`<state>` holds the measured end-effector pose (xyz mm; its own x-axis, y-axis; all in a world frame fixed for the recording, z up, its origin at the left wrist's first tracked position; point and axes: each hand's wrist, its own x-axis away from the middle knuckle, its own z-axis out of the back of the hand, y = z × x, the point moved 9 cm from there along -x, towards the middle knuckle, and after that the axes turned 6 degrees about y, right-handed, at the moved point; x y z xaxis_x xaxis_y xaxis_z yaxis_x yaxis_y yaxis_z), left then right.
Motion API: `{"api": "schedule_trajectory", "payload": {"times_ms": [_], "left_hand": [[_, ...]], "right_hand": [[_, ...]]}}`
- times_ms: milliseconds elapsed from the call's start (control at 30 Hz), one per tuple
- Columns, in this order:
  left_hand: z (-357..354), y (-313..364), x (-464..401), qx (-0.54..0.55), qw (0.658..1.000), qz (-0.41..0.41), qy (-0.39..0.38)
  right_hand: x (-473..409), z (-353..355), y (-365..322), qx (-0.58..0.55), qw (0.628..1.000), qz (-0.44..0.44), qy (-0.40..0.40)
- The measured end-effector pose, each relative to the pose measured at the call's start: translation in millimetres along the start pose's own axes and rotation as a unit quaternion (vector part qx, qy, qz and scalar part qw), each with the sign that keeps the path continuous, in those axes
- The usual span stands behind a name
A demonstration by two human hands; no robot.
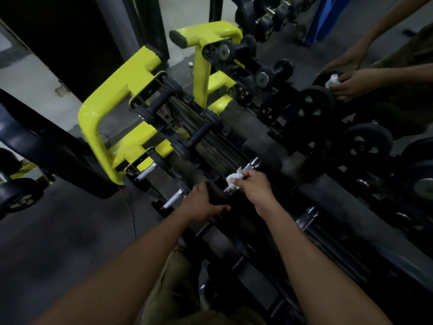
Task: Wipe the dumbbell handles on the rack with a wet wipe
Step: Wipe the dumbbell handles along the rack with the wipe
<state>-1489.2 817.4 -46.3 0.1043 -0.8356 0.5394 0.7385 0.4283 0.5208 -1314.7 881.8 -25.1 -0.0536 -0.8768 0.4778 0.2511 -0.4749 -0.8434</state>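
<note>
Pinched in the curled fingers of the right hand (254, 186), a crumpled white wipe (234, 179) presses on the chrome handle (251, 165) of a dumbbell lying on the rack (131, 95). Left hand (201, 202) wraps around that dumbbell's black head (216, 194), thumb along the near side. At upper right, another person's hand (351, 84) holds a second wipe (332, 80) against a dumbbell.
</note>
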Motion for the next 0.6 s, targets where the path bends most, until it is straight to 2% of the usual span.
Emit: {"api": "schedule_trajectory", "payload": {"times_ms": [167, 300, 467, 600], "left_hand": [[35.7, -20.9, -4.5, 0.082, 0.996, 0.009, 0.030], [80.6, -35.3, -25.6, 0.081, 0.993, 0.005, 0.085], [127.7, -47.0, -65.7, 0.046, 0.992, -0.001, 0.119], [142.1, -54.1, -98.7, 0.024, 0.993, -0.017, 0.117]], "right_hand": [[-9.4, -13.6, -41.1, 0.011, 0.999, 0.029, -0.013], [-25.0, -41.4, -69.9, 0.026, 0.998, 0.054, -0.030], [-47.6, -76.5, -101.6, 0.109, 0.989, 0.103, -0.005], [-71.3, -115.8, -125.8, 0.225, 0.959, 0.170, -0.004]]}}
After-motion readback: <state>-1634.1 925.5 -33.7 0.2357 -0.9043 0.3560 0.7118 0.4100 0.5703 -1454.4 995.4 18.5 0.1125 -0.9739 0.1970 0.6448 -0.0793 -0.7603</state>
